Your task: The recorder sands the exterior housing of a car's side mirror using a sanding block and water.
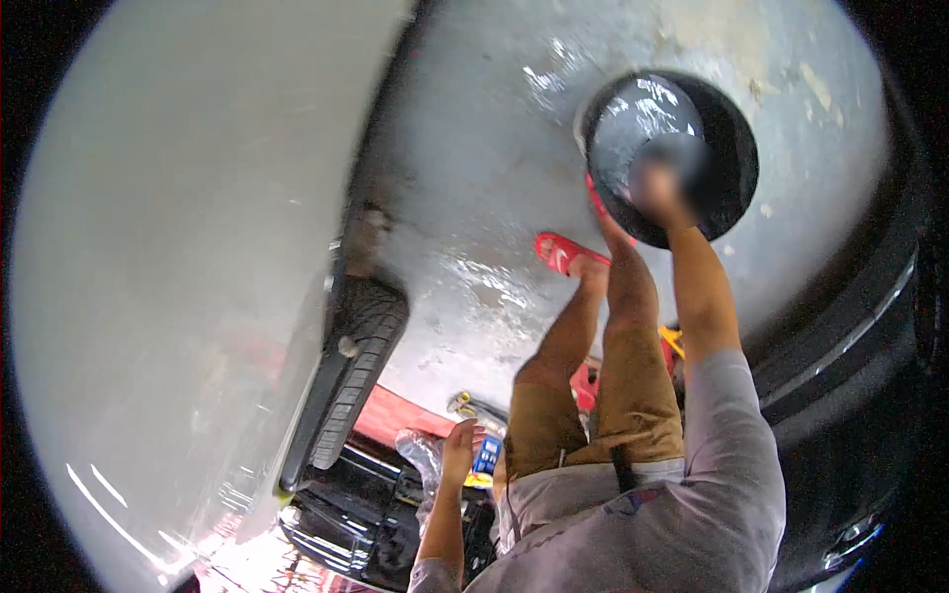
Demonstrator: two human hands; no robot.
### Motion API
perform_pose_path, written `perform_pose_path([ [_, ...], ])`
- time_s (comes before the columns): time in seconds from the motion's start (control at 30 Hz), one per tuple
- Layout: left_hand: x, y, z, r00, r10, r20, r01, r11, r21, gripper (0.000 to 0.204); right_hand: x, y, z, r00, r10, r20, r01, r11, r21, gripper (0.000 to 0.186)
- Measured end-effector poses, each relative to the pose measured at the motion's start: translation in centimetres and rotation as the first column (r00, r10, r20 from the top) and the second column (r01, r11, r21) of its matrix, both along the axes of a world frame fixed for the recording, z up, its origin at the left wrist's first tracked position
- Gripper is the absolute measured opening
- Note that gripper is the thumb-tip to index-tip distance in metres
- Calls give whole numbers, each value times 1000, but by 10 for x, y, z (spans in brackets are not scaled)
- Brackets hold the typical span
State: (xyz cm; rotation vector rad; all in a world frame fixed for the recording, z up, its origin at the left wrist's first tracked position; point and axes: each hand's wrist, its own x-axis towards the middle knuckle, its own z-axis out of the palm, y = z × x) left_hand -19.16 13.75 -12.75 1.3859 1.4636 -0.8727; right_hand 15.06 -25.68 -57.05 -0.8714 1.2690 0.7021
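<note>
My right arm reaches down into a round black bucket [733, 163] on the floor. Inside the bucket lies shiny, greyish water [638, 104]. My right hand [659, 186] is at the water, but a blur covers its fingers, and whatever it may hold is hidden. Lower in the picture, my left hand [460, 447] hangs beside my body with its fingers loosely stretched and nothing visible in it. Behind that hand are a crumpled clear plastic bag [420, 453] and a blue and yellow package [485, 458].
A pale car body panel [188, 227] fills the left side, with a tyre [361, 366] beneath it. A dark car [840, 425] stands at the right. Wet grey concrete floor [474, 198] lies between them. My feet wear red slides [560, 253] close to the bucket.
</note>
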Motion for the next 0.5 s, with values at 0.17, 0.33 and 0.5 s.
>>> perform_pose_path([
  [0.17, 25, -28, 6, 956, -153, 252, 182, 978, -98, 30, 5, -76, 172, 929, -251, 273, 96, 874, 477, 11],
  [0.33, 116, -53, 95, 749, -465, 471, 417, 884, 210, 34, 49, -25, 387, 945, -202, 259, 82, 909, 409, 48],
  [0.5, 238, -44, 207, 508, -350, 787, 121, 933, 338, 35, 95, 44, 595, 816, -211, 539, -181, 792, 583, 35],
])
